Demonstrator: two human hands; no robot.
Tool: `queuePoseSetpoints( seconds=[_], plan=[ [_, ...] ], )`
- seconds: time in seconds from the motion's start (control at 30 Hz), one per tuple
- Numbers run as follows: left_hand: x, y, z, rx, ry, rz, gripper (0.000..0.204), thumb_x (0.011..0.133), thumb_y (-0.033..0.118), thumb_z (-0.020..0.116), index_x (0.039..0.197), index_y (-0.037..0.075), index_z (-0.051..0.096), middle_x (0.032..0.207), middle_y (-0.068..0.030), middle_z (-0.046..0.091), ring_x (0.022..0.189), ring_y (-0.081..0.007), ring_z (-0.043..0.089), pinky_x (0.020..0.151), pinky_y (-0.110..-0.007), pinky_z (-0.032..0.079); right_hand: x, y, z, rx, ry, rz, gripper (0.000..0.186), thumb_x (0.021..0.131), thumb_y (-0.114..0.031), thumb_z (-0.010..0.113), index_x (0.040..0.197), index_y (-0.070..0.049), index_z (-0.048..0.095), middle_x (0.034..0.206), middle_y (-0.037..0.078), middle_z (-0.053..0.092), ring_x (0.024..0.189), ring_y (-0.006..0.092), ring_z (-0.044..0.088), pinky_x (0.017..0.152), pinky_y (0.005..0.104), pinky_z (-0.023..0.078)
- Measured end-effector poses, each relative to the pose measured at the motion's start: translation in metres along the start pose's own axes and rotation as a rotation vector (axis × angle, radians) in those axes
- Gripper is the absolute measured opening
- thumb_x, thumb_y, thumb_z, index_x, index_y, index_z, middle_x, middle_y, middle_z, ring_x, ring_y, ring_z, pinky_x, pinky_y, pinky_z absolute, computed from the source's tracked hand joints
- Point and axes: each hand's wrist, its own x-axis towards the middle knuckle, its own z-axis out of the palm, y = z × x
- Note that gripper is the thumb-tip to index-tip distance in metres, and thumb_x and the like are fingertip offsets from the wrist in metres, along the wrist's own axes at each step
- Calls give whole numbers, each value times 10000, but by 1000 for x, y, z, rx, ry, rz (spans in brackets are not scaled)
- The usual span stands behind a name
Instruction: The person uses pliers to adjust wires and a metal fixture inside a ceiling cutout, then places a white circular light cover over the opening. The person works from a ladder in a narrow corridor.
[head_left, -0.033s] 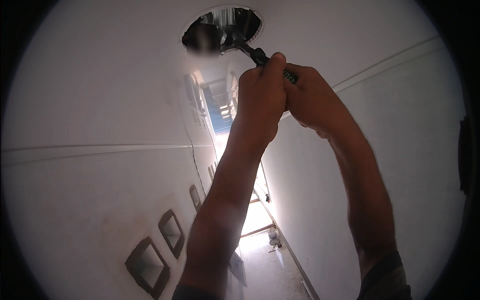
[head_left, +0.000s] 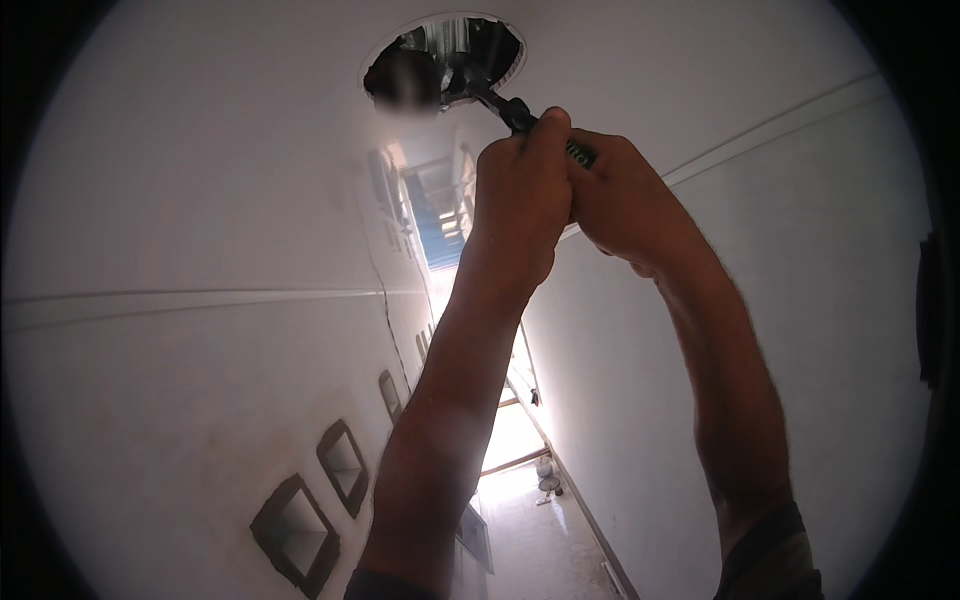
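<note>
Both my hands are raised overhead, closed one against the other round the dark grip of a long black hand tool [head_left: 516, 112]. My left hand [head_left: 525, 185] wraps it nearer the ceiling, its thumb along the grip. My right hand [head_left: 625, 190] holds the lower end, where green markings show. Slanting up and left, the tool puts its dark head into a round hole [head_left: 400, 78] in the ceiling. Its exact kind is hard to make out, since the head blends with the dark inside. Ribbed silvery metal [head_left: 447, 38] shows within the hole.
White walls flank a narrow passage under a glossy white ceiling [head_left: 250, 180]. Dark-edged square openings [head_left: 297, 535] line the left wall, with a thin cable [head_left: 390, 330] hanging near them. Far below, small objects [head_left: 548, 482] stand on the bright floor beside the right wall.
</note>
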Motion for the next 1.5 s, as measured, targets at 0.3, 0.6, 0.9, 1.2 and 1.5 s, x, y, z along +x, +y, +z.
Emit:
queuePoseSetpoints(
  seconds=[0.3,0.6,0.9,1.2,1.5],
  plan=[
    [-2,-12,-23,-175,-85,40,299,1038,265,545,1039,-29,601,903,-67,613,810,-117,592,677,-290,499,-3,3,-1,-294,-69,-141,443,935,-236,602,1327,-32,575,838,145,694,766,240,675,770,392,536],
    [-17,-29,-55,70,-153,58,341,1051,256,489,1139,-54,599,962,-86,642,885,-144,632,804,-316,539,-29,31,39,-205,132,-325,670,834,-139,651,1461,-47,433,1189,219,634,1089,325,662,926,437,519],
    [-16,-26,-49,267,-92,172,434,1042,363,518,969,-41,659,793,-45,616,746,-107,544,674,-298,451,-27,28,50,24,120,-281,547,873,-109,571,1387,35,455,1008,238,658,946,375,690,857,447,535],
    [-19,-30,-47,210,-22,216,323,1045,228,564,1188,-29,696,968,-86,709,872,-132,660,759,-300,551,-23,21,26,254,-11,17,364,924,-210,507,1074,99,627,810,168,678,746,254,703,663,396,553],
    [-17,-29,-44,269,119,384,288,1026,159,525,1140,-65,666,948,-161,763,777,-178,741,641,-300,577,-10,23,29,783,-149,41,365,950,-181,497,1090,149,567,1024,259,675,834,335,720,654,383,633]
  ],
)
